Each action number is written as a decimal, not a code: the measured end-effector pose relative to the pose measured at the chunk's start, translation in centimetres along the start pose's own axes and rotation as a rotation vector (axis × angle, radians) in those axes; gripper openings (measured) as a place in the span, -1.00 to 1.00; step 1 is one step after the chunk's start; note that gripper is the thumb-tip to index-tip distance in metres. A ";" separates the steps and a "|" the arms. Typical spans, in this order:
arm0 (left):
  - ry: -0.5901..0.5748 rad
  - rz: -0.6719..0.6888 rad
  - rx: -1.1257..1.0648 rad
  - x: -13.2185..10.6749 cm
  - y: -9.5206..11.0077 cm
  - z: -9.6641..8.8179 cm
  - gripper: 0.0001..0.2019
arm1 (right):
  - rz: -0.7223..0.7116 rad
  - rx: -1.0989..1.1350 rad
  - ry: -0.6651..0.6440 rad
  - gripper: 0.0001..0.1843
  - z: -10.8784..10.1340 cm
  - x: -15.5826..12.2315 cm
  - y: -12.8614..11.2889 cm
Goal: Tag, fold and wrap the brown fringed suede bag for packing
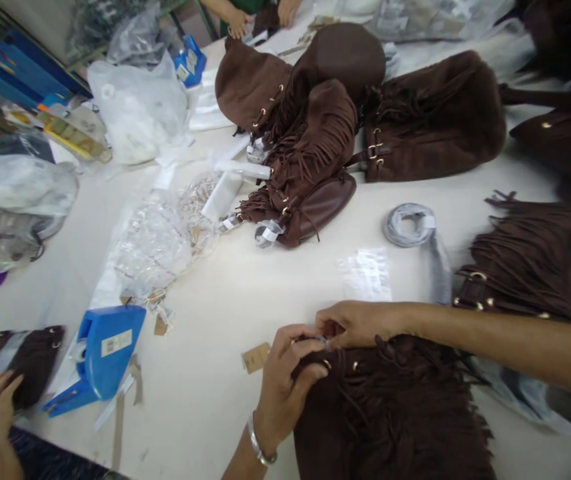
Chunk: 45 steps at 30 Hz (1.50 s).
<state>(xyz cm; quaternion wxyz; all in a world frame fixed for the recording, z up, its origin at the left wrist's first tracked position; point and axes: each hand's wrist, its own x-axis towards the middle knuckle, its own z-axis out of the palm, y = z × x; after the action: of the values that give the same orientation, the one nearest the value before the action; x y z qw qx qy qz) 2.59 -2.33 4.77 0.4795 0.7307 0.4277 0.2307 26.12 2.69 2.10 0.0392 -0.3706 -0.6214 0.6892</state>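
Fringed bag (395, 413): brown suede, lying at 6 o'clock on the surface (225, 387), its top edge toward 12.
Left hand (285, 380): fingers clamped over the bag's top edge, pressing it down.
Right hand (358, 323): fingers pinched together on something small at that edge, too small to identify.
Doing it well: a left grip close beside the pinch should steady the suede; the fringe is best brushed clear.
Clear plastic bag (158, 237): at 10 o'clock, holding small pale pieces.
White plastic bag (135, 110): at 11 o'clock, bulging with white contents.
Tape dispenser (108, 350): blue, at 8 o'clock, with a roll inside.
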 end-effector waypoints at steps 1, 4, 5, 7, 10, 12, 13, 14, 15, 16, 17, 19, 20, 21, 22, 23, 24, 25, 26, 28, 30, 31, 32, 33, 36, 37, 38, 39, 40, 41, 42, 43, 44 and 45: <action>-0.002 -0.014 -0.060 0.1 0.0 -0.1 -0.78 | 0.014 -0.043 -0.011 -0.65 -0.1 -0.2 -0.5; -0.010 -0.158 -0.185 1.4 0.3 -0.8 -0.76 | 0.018 -0.222 0.011 -0.63 -0.7 -0.9 -1.8; -0.030 -0.209 -0.178 2.1 0.5 -1.1 -0.76 | 0.001 -0.296 0.050 -0.63 -0.9 -1.1 -2.2; -0.115 -0.271 -0.078 3.5 1.0 -1.6 -0.80 | -0.032 -0.410 0.137 -0.68 -1.2 -1.2 -2.9; -0.237 -0.280 0.167 5.2 1.7 -2.0 -0.91 | -0.051 -0.468 0.185 -0.72 -1.4 -1.2 -3.3; -0.268 -0.239 0.327 5.7 1.9 -1.9 -0.97 | -0.067 -0.484 0.170 -0.74 -1.3 -1.1 -3.3; -0.276 -0.202 0.394 5.8 1.8 -1.9 -0.96 | -0.070 -0.487 0.158 -0.75 -1.2 -1.0 -3.2; -0.283 -0.161 0.447 5.9 1.7 -1.8 -0.94 | -0.067 -0.485 0.149 -0.77 -1.1 -1.1 -3.1; -0.289 -0.124 0.485 5.8 1.5 -1.7 -0.92 | -0.061 -0.475 0.144 -0.78 -1.1 -1.2 -2.9; -0.291 -0.094 0.509 5.8 1.4 -1.6 -0.91 | -0.055 -0.462 0.142 -0.79 -1.1 -1.3 -2.8; -0.292 -0.072 0.521 5.7 1.3 -1.5 -0.91 | -0.052 -0.449 0.147 -0.80 -1.0 -1.4 -2.6; -0.304 -0.043 0.519 5.7 1.1 -1.5 -0.91 | -0.054 -0.428 0.164 -0.80 -1.0 -1.8 -2.3; -0.311 -0.034 0.512 5.6 1.1 -1.5 -0.91 | -0.056 -0.417 0.169 -0.80 -1.1 -2.0 -2.1; -0.316 -0.027 0.505 5.6 1.1 -1.6 -0.90 | -0.053 -0.409 0.177 -0.79 -1.1 -2.2 -1.9; -0.317 -0.022 0.498 5.6 1.0 -1.7 -0.90 | -0.046 -0.400 0.184 -0.79 -1.1 -2.4 -1.7; -0.316 -0.022 0.491 5.6 1.0 -1.8 -0.89 | -0.034 -0.385 0.187 -0.80 -1.2 -2.5 -1.5; -0.312 -0.024 0.484 5.6 0.9 -1.9 -0.89 | -0.018 -0.365 0.191 -0.79 -1.2 -2.7 -1.3; -0.310 -0.027 0.476 5.6 0.8 -2.0 -0.88 | 0.003 -0.342 0.193 -0.79 -1.1 -2.8 -1.1; -0.308 -0.029 0.470 5.6 0.7 -2.0 -0.88 | 0.021 -0.318 0.193 -0.78 -1.1 -2.9 -0.8; -0.308 -0.035 0.473 5.5 0.5 -2.0 -0.90 | 0.041 -0.280 0.187 -0.78 -0.9 -3.1 -0.4; -0.296 -0.057 0.495 5.3 0.4 -1.8 -0.90 | 0.048 -0.264 0.182 -0.76 -0.7 -3.1 0.0; -0.272 -0.070 0.496 5.2 0.4 -1.7 -0.90 | 0.037 -0.267 0.186 -0.75 -0.6 -3.1 0.2; -0.230 -0.076 0.486 5.0 0.5 -1.6 -0.90 | 0.014 -0.286 0.198 -0.73 -0.6 -3.2 0.2; -0.182 -0.067 0.463 4.8 0.7 -1.6 -0.89 | -0.017 -0.319 0.214 -0.72 -0.7 -3.2 0.1; -0.150 0.046 0.345 4.1 1.3 -2.0 -0.76 | -0.095 -0.434 0.203 -0.71 -1.4 -3.5 -0.9; -0.191 0.083 0.308 3.9 1.4 -2.2 -0.74 | -0.092 -0.449 0.160 -0.72 -1.7 -3.6 -1.4; -0.239 0.112 0.274 3.6 1.5 -2.5 -0.73 | -0.078 -0.440 0.102 -0.73 -2.1 -3.6 -1.9; -0.279 0.132 0.247 3.4 1.5 -2.8 -0.73 | -0.053 -0.404 0.035 -0.74 -2.4 -3.6 -2.3; -0.303 0.144 0.226 3.2 1.4 -3.0 -0.71 | -0.015 -0.338 -0.041 -0.73 -2.7 -3.4 -2.5; -0.319 0.153 0.212 3.1 1.3 -3.2 -0.69 | 0.034 -0.242 -0.119 -0.71 -3.0 -3.0 -2.6; -0.328 0.162 0.204 2.9 1.1 -3.3 -0.68 | 0.087 -0.121 -0.192 -0.70 -3.1 -2.6 -2.4; -0.331 0.160 0.200 2.8 0.9 -3.3 -0.71 | 0.137 0.015 -0.256 -0.68 -3.1 -2.1 -2.1; -0.327 0.147 0.197 2.7 0.7 -3.2 -0.76 | 0.179 0.152 -0.305 -0.66 -3.0 -1.5 -1.6; -0.313 0.124 0.189 2.6 0.6 -3.0 -0.82 | 0.204 0.271 -0.333 -0.64 -2.8 -0.9 -1.0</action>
<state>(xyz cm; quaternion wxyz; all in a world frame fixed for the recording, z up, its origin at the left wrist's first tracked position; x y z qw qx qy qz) 1.92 1.29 6.39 0.4544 0.8244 0.3216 0.1023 27.93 4.82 3.57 -0.0841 -0.3039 -0.4805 0.8183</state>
